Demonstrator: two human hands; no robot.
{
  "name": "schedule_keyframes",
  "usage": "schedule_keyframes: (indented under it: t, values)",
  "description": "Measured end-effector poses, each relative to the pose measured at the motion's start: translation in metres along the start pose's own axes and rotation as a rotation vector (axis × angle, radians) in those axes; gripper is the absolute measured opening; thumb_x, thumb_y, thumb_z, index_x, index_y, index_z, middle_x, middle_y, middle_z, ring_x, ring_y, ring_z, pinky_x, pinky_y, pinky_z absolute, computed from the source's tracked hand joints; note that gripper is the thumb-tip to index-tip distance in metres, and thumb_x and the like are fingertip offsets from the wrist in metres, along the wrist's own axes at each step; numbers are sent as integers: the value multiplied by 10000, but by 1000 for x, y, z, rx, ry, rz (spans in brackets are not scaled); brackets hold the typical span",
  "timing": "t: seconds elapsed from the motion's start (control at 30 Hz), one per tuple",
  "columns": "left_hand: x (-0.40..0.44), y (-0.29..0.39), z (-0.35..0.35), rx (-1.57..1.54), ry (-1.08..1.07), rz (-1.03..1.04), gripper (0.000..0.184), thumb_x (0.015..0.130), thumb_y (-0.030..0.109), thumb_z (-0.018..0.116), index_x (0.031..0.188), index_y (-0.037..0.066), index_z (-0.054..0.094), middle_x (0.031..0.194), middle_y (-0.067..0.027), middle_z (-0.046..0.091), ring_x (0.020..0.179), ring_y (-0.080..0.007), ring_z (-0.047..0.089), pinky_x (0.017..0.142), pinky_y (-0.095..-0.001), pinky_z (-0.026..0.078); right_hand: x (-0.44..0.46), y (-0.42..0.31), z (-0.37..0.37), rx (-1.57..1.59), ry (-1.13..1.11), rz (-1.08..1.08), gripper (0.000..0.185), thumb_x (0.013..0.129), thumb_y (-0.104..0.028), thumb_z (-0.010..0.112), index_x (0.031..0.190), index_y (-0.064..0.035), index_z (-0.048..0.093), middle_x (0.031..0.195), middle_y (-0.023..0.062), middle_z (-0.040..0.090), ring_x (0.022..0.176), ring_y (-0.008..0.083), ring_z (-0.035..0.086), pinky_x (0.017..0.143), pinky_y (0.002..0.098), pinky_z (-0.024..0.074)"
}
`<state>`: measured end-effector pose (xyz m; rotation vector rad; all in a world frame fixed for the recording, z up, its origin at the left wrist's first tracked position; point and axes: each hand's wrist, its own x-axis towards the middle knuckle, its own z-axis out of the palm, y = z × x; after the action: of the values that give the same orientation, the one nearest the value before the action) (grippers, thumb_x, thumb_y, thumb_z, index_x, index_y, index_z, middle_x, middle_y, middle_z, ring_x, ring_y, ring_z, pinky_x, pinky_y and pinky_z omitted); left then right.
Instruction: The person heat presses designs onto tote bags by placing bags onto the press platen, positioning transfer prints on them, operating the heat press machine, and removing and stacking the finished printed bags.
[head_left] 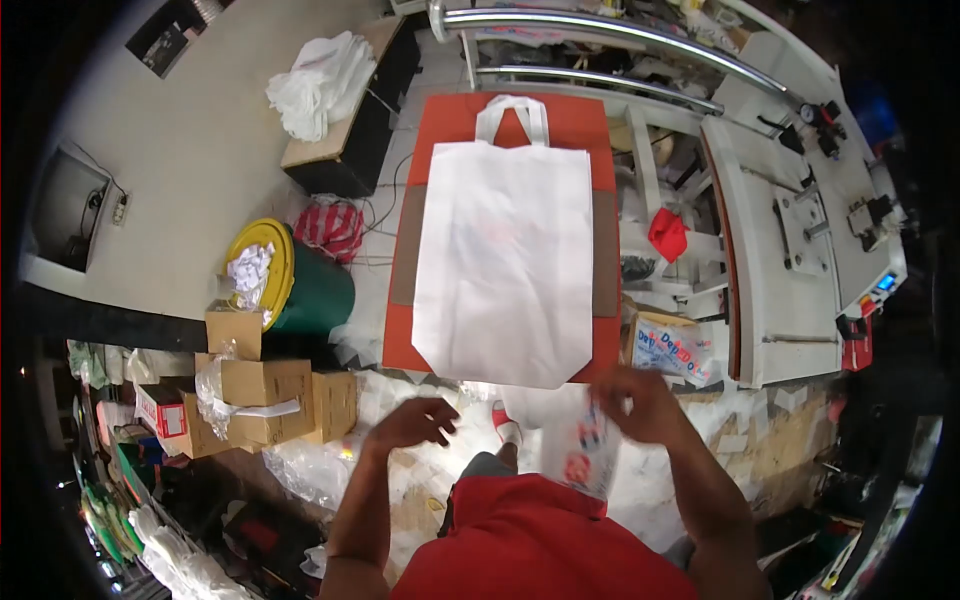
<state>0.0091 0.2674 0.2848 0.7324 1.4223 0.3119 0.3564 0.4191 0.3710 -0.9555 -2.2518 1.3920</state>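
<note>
A white fabric tote bag (505,265) lies flat on a small red-orange table (400,345), its handles pointing to the far side. Faint print shows through its middle. Below the near right corner, my right hand (635,403) pinches the top of a white, partly see-through sheet or bag with red and blue lettering (582,450). That piece hangs blurred in front of my red shirt, so its kind is unclear. My left hand (415,422) is in the air below the table's near left corner, fingers curled but apart, holding nothing.
On the left are a green bin with a yellow rim (315,285), cardboard boxes (265,395) and a bench (335,140) bearing a white bag pile (322,82). A metal rail (610,35) crosses behind the table. A white machine (800,230) stands to the right.
</note>
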Motion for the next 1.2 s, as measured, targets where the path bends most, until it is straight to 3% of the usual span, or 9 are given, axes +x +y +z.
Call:
schedule_keyframes:
  t: [0.07, 0.13, 0.23, 0.3, 0.47, 0.53, 0.67, 0.73, 1.2]
  values:
    - [-19, 27, -34, 82, 215, 185, 271, 984, 242, 534, 1031, -11, 621, 886, -93, 691, 847, -176, 682, 644, -278, 519, 48, 25, 8, 27, 296, 220, 197, 860, -119, 646, 1034, -29, 639, 845, 69, 646, 680, 102, 632, 567, 279, 529]
    - [-14, 44, -56, 213, 606, 502, 228, 958, 198, 555, 1011, -15, 616, 837, -120, 685, 719, -174, 666, 660, -305, 525, 101, 30, 21, 413, 676, 189, 234, 861, -141, 661, 1037, 10, 632, 859, 65, 654, 671, 89, 620, 519, 262, 539]
    - [26, 55, -81, 82, 790, 776, 185, 935, 165, 574, 977, -13, 602, 843, -127, 677, 725, -191, 659, 659, -303, 515, 156, 68, 39, 659, 803, 352, 248, 874, -152, 649, 1035, 35, 627, 872, 78, 660, 660, 127, 628, 503, 261, 556]
    - [47, 77, -81, 74, 1039, 887, 170, 908, 100, 589, 1043, -4, 579, 931, -122, 660, 874, -219, 652, 757, -330, 507, 182, 81, 47, 647, 856, 365, 241, 878, -145, 641, 1039, 34, 625, 877, 81, 662, 670, 132, 635, 492, 266, 556]
    - [90, 98, -82, 380, 1093, 993, 309, 851, 37, 579, 1159, 26, 547, 1150, -193, 573, 1067, -328, 575, 905, -396, 473, 200, 63, 46, 547, 930, 472, 244, 857, -130, 644, 1037, 33, 628, 861, 105, 671, 719, 210, 665, 534, 327, 562]
    - [93, 105, -78, 480, 1051, 1026, 373, 830, 24, 577, 1200, 36, 532, 1203, -210, 540, 1117, -368, 539, 948, -423, 454, 194, 68, 48, -201, 1045, 279, 282, 810, -124, 660, 1056, 10, 622, 943, 148, 651, 861, 307, 649, 738, 411, 542]
    - [94, 106, -71, 626, 1050, 980, 401, 813, 63, 593, 1208, 39, 526, 1210, -207, 527, 1124, -395, 512, 971, -465, 422, 166, 56, 57, -476, 1059, -14, 344, 768, -132, 670, 1090, -26, 611, 1066, 165, 603, 1022, 367, 567, 918, 452, 443]
    - [93, 105, -67, 696, 1053, 976, 391, 811, 78, 599, 1196, 47, 540, 1226, -192, 520, 1142, -394, 503, 966, -462, 424, 151, 42, 66, -665, 726, -133, 368, 766, -138, 664, 1117, -53, 598, 1152, 150, 562, 1109, 356, 502, 981, 455, 406]
    - [111, 89, -71, 786, 1102, 997, 346, 818, 127, 588, 1162, 94, 599, 1249, -110, 538, 1224, -380, 465, 978, -488, 410, 151, 83, 70, -640, 656, -101, 307, 799, -83, 574, 1091, -5, 627, 1246, 180, 557, 1163, 359, 489, 999, 441, 421]
